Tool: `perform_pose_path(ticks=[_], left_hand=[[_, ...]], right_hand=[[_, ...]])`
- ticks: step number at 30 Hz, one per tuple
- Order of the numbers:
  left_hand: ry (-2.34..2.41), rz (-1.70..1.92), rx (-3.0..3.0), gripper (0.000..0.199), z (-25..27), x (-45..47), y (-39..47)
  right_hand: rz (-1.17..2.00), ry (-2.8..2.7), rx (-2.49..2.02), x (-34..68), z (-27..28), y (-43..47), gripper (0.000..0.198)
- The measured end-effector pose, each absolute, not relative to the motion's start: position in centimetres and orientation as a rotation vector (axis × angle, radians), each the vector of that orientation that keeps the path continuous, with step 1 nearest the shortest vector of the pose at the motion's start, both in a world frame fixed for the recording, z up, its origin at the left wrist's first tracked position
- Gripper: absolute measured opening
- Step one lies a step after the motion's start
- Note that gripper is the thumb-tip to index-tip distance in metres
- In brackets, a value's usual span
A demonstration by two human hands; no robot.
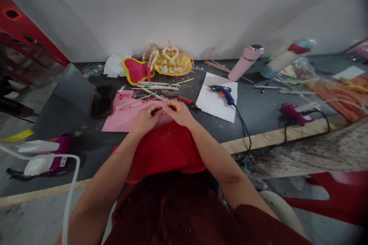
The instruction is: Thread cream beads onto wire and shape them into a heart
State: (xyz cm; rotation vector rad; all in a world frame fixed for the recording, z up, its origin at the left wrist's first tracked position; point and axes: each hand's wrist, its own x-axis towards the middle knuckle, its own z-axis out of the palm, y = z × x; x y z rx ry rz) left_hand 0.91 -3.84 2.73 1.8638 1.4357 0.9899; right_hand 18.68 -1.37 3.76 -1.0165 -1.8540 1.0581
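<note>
My left hand (148, 118) and my right hand (179, 112) meet at the fingertips over the table's front edge. Both are closed in a pinch, and whatever sits between the fingers is too small to make out. Beneath them a red cloth (166, 153) hangs over my lap. A sheet of pink paper (120, 116) lies under and left of my left hand. Just beyond the hands are several thin sticks (158, 85) in paper wrappers and a red-handled tool (184, 99).
A glue gun (225, 93) rests on a white pad (207, 101) at right, its cord trailing over the edge. Behind stand a yellow basket (184, 69) with beaded hearts, a pink bottle (244, 63) and a second bottle (284, 61). A phone (102, 101) and purple power strip (61, 149) lie left.
</note>
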Motion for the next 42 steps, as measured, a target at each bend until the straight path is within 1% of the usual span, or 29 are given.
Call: perform_pose_path(ticks=[9, 18, 24, 32, 38, 42], left_hand=[[1.375, 1.011, 1.850, 0.027, 2.85, 0.95, -3.88], [1.385, 0.979, 1.869, 0.026, 3.11, 0.71, -3.90], [1.403, 0.979, 1.864, 0.026, 2.86, 0.70, -3.77], [1.371, 1.015, 1.829, 0.026, 2.84, 0.73, -3.76], [1.386, 0.999, 1.848, 0.025, 2.98, 0.64, -3.79], [1.379, 0.990, 1.863, 0.025, 2.85, 0.65, -3.75]], right_hand=[[1.085, -1.822, -0.998, 18.53, 3.53, -1.28, 0.030], [1.190, -1.809, -0.937, 18.67, 3.50, -1.22, 0.027], [1.129, -1.827, -0.968, 18.61, 3.59, -1.32, 0.025], [1.126, -1.830, -0.960, 18.57, 3.36, -1.26, 0.023], [1.170, -1.823, -0.945, 18.60, 3.26, -1.20, 0.025], [1.118, -1.847, -0.983, 18.61, 3.34, -1.25, 0.026]])
